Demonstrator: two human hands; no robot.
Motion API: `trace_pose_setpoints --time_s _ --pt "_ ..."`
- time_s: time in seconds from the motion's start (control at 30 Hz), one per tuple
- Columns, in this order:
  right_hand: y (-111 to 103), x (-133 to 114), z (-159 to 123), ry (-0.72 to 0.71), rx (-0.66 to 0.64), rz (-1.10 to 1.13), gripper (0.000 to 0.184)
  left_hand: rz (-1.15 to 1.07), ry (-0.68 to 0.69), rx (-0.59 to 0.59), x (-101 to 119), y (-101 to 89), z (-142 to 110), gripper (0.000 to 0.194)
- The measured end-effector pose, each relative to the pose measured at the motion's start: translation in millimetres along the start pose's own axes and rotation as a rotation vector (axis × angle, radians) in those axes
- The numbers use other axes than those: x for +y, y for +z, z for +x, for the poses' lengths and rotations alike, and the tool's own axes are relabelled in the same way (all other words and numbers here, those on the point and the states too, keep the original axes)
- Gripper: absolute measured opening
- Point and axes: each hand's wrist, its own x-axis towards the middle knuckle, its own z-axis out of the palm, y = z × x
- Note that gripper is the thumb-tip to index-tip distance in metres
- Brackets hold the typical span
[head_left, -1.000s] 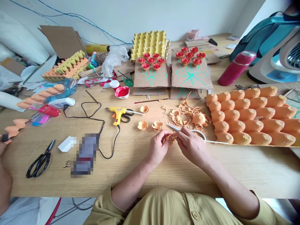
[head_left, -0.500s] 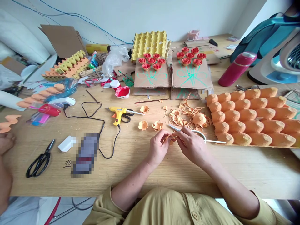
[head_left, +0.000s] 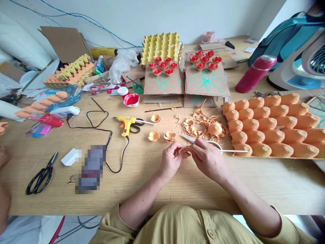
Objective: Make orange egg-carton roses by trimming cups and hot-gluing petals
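Note:
My left hand is closed in a pinch on a small orange egg-carton cup, cut into petals. My right hand pinches the edge of the same piece from the other side; its fingertips partly hide it. Scissors with a pale handle show behind my right hand, blade pointing left; whether they lie on the table or hang on the fingers I cannot tell. A white stick juts out to the right. Cut petal cups sit just beyond my left hand, with orange scraps to their right.
An orange egg tray lies at right, a magenta flask behind it. Left are a yellow glue gun with its cord, and black scissors. Cardboard with red flowers stands at the back. Another person's arm shows far left.
Both hands stay nearly in place, still pinching the petal cup, which has turned slightly. At far left, the other person's hand and orange carton strip have moved left, partly out of view.

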Motion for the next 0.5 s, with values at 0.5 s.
trace_pose_setpoints --time_s 0.5 --pt "3.0 -1.6 -0.6 0.041 0.025 0.071 0.023 0.039 0.093 0.041 -1.6 2.5 0.0 0.005"
